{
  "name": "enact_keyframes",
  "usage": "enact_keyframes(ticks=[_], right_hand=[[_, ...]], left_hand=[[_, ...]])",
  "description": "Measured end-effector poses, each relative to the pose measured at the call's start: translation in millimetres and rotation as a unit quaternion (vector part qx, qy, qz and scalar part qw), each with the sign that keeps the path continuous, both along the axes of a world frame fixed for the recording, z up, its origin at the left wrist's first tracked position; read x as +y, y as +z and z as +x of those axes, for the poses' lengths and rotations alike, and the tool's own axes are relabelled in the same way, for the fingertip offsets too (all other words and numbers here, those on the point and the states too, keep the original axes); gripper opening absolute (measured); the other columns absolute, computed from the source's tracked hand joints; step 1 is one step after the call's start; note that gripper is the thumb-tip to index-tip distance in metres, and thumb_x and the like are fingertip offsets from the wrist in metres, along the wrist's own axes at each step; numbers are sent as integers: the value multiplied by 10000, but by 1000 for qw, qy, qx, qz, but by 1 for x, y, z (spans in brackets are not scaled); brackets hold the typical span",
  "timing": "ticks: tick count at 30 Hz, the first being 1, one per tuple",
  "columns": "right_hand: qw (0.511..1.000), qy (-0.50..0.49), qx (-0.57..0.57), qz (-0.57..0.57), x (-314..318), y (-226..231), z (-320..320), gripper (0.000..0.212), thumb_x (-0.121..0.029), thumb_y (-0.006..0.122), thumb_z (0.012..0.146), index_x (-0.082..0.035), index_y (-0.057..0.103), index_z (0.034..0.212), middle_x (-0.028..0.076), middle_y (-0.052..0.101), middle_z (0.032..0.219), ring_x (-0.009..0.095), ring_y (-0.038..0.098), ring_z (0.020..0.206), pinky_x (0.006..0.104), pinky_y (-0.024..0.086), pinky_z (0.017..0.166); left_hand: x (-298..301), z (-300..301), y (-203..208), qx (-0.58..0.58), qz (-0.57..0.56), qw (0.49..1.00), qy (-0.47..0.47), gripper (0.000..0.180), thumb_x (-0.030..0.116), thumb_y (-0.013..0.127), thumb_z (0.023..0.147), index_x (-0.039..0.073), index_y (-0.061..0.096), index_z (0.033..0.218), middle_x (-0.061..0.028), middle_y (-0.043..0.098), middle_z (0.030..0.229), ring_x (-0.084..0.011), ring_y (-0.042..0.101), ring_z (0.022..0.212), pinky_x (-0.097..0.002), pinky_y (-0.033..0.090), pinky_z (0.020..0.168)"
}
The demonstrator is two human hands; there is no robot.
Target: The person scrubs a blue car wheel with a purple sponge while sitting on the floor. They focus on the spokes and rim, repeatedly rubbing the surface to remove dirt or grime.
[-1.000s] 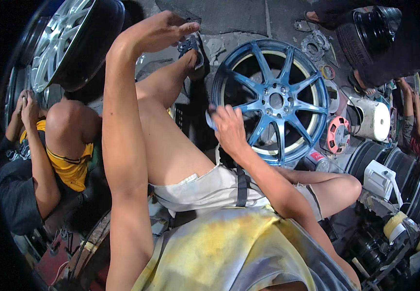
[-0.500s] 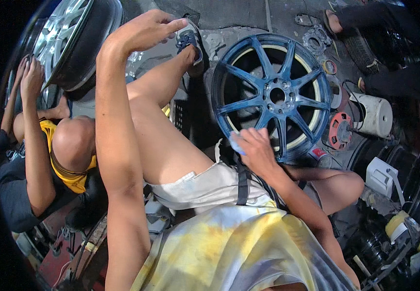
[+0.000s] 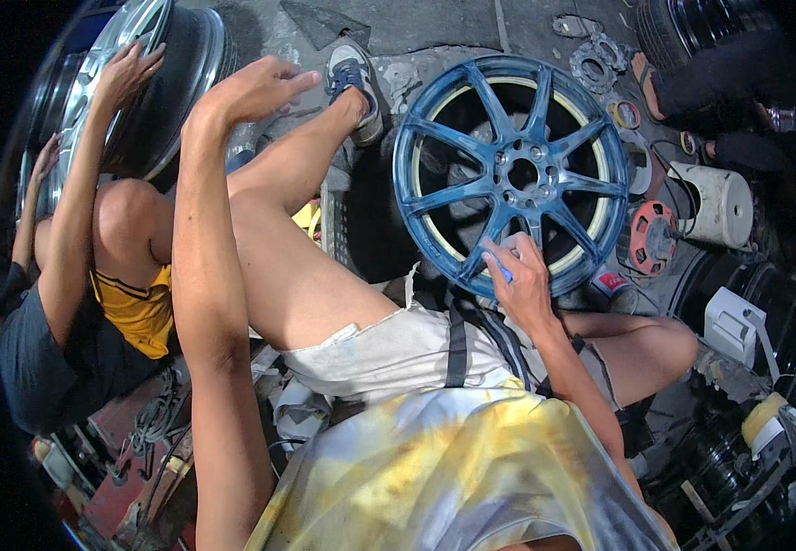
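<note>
A blue multi-spoke wheel rim (image 3: 464, 194) with a pale inner ring and several bolt holes round its hub lies face up before me. My right hand (image 3: 525, 286) is at its near edge, fingers bent around a small blue pad (image 3: 505, 274). Most of the pad is hidden by the fingers, so its exact kind is unclear. The fingertips overlap a near spoke; whether they touch it, I cannot tell. Off to the left, my left hand (image 3: 267, 89) hangs in the air beyond my knee, its fingers loosely stretched and nothing in it.
At the left a co-worker's hands (image 3: 129, 75) touch a silver wheel (image 3: 95, 78) standing upright. Right of the blue rim are a red disc (image 3: 652, 237), a white container (image 3: 724, 204) and black wheels (image 3: 788, 335). Another person's foot (image 3: 646, 84) is at the far right.
My right hand has shifted right along the rim's near side, still with the blue pad. My left hand is slightly lower and further left. The co-worker's near hand moved up the silver wheel.
</note>
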State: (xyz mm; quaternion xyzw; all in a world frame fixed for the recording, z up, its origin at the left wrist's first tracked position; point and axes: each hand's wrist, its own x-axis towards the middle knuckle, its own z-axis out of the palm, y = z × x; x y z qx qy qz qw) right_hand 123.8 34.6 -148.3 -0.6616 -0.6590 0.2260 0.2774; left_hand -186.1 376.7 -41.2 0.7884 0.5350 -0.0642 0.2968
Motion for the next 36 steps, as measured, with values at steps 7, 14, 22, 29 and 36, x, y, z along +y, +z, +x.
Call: enact_keyframes(ticks=[7, 14, 22, 29, 36], right_hand=[[1000, 12, -7, -6, 0, 4, -2, 283, -52, 767, 853, -32, 758, 1135, 128, 578, 933, 323, 587, 888, 436, 487, 804], [1000, 11, -9, 6, 1, 6, 1, 294, -40, 776, 833, -40, 756, 1126, 112, 587, 975, 308, 587, 942, 427, 497, 823], [996, 22, -89, 20, 12, 18, 35, 264, -82, 757, 848, -70, 756, 1112, 103, 582, 918, 301, 574, 909, 426, 465, 783], [973, -112, -185, 84, 32, 36, 185, 159, -166, 677, 950, -28, 722, 1018, 177, 644, 896, 395, 621, 880, 498, 484, 763], [943, -323, -78, -37, -29, 9, 270, 312, -291, 656, 978, 8, 720, 1036, 262, 708, 945, 469, 671, 883, 497, 513, 777]], left_hand=[[2, 5, -4, 7, -4, 1000, -7, 641, 545, 590, 1027, -81, 725, 1069, -125, 695, 822, -187, 636, 789, -358, 513, 740], [-6, 12, 9, 3, 1, 999, -33, 588, 483, 577, 1043, -90, 705, 1014, -151, 647, 767, -188, 585, 733, -385, 481, 709], [-13, 38, 16, 14, -12, 998, -57, 518, 415, 596, 1039, -91, 703, 1068, -179, 650, 759, -217, 586, 716, -418, 483, 726], [-18, 67, 11, 11, 40, 986, -163, 435, 348, 597, 1022, -59, 716, 1120, -295, 706, 935, -402, 699, 869, -446, 526, 827], [-59, 158, 10, -63, 9, 979, -193, 379, 329, 623, 1004, -26, 749, 1048, -259, 726, 918, -381, 718, 914, -431, 538, 835]])
